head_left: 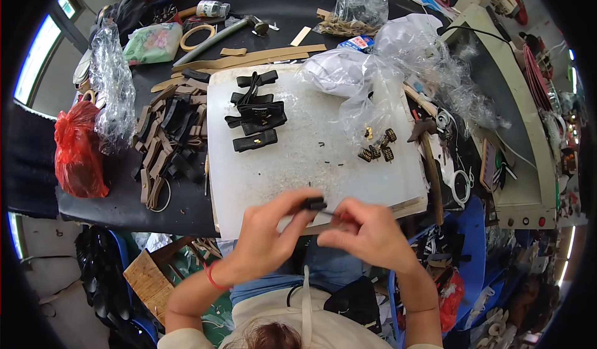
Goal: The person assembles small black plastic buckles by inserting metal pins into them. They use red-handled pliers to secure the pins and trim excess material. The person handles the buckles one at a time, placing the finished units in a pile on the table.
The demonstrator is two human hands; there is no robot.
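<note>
From where I stand, the small black piece point(316, 204) is up in the person's left hand point(267, 226), pinched between thumb and fingers near the close edge of the white board point(267, 175). The right hand point(368, 229) is nearly closed too, its fingertips gripping a thin dark length point(331, 213) that reaches across to the piece; whether that is a tool or part of the strap, I can't tell. For work this fine, I'd grip the black piece as near as possible to where the two meet, so that it can't twist, and let the right hand supply small, straight pressure in line with it. Steadying both wrists would help, and so would staying over the board, since anything dropped nearer the body would probably land in the lap. The black folded strips point(255, 141) lie well apart at the board's left, and the black-and-gold fittings point(376, 150) sit to the right by the clear plastic bag point(367, 110), so there's elbow room between. I'd brush away the dark scraps point(321, 144) on the board, as they could catch under a strip.
</note>
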